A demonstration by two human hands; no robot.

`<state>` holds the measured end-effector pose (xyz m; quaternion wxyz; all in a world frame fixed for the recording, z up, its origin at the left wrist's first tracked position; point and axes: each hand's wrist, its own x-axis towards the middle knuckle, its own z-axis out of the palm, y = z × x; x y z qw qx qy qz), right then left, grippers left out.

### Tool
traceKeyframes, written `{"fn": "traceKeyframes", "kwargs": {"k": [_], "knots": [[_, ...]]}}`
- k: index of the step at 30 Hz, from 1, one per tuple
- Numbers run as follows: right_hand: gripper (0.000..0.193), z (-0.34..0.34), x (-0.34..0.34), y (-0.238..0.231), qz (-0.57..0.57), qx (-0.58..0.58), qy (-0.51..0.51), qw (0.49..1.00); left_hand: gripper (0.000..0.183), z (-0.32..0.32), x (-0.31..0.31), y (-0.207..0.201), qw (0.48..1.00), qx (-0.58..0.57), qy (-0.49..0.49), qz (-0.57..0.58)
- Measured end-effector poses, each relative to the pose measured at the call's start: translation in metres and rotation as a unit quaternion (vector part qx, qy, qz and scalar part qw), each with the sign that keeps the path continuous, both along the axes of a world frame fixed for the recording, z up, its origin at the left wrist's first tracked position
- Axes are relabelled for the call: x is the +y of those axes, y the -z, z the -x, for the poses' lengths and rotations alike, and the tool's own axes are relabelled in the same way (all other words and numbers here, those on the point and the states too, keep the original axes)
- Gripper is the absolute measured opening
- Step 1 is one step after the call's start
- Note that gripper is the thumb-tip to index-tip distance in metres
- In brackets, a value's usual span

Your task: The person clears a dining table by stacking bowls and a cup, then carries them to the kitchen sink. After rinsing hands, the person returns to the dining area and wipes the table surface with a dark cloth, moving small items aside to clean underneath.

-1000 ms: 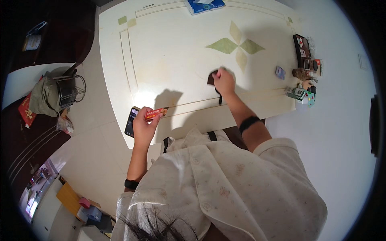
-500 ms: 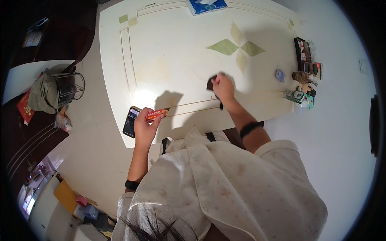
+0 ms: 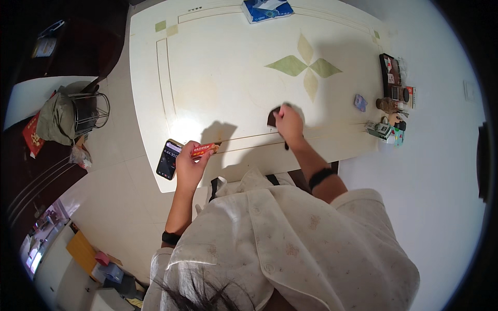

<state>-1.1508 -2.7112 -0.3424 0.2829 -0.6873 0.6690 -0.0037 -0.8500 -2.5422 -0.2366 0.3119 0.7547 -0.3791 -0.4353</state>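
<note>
My left hand (image 3: 190,166), over the table's near left corner, is closed around one end of a small red-and-orange packet (image 3: 204,150). A smartphone (image 3: 167,159) with a lit dark screen lies just left of that hand, partly covered by it. My right hand (image 3: 290,123), near the middle of the table's front part, is closed on a flat dark brown piece (image 3: 272,118) that sticks out at its left. A thin black end shows below the same hand. The fingers hide most of this item, so its kind cannot be made out.
The white table (image 3: 223,78) has a green and beige leaf pattern. A blue tissue pack (image 3: 267,11) lies at the far edge. On the right stand a dark tray (image 3: 386,75), a small box (image 3: 378,129) and a lilac item (image 3: 360,102). A metal-framed stool (image 3: 93,110) stands left on the floor.
My right hand has shifted slightly toward me, still closed on the dark piece. The red-and-orange packet stays in my left hand, tilted a little differently. The whole view has dropped slightly.
</note>
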Motion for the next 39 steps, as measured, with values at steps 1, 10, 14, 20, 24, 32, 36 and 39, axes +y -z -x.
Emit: {"fn": "traceKeyframes", "kwargs": {"k": [1, 10, 14, 20, 24, 32, 36, 39], "knots": [[0.025, 0.003, 0.017, -0.001, 0.012, -0.002, -0.011, 1.000, 0.025, 0.001, 0.000, 0.000, 0.999, 0.032, -0.007, 0.022], [0.019, -0.025, -0.022, 0.013, 0.028, 0.037, -0.056, 0.997, 0.025, 0.004, -0.020, 0.003, 0.999, 0.000, -0.005, 0.051], [0.021, 0.015, 0.037, -0.002, -0.024, 0.024, -0.043, 0.999, 0.026, 0.019, -0.012, 0.007, 0.999, -0.002, 0.007, 0.039], [0.022, -0.027, -0.011, 0.015, -0.022, 0.054, -0.027, 0.998, 0.027, 0.021, -0.008, 0.015, 1.000, -0.001, 0.011, 0.019], [0.024, -0.020, -0.019, 0.002, -0.027, 0.029, -0.053, 0.998, 0.028, 0.026, -0.013, 0.016, 0.999, -0.012, 0.018, 0.038], [0.028, -0.030, -0.008, -0.001, -0.084, 0.081, -0.093, 0.989, 0.027, 0.033, -0.008, 0.003, 0.999, -0.013, -0.018, 0.030], [0.027, -0.028, -0.018, 0.004, -0.063, 0.054, -0.119, 0.989, 0.027, 0.039, -0.004, 0.004, 0.999, -0.006, -0.036, 0.034], [0.024, -0.006, -0.011, -0.003, -0.067, 0.110, -0.055, 0.990, 0.028, 0.041, -0.003, 0.005, 0.999, 0.013, -0.011, 0.046]]}}
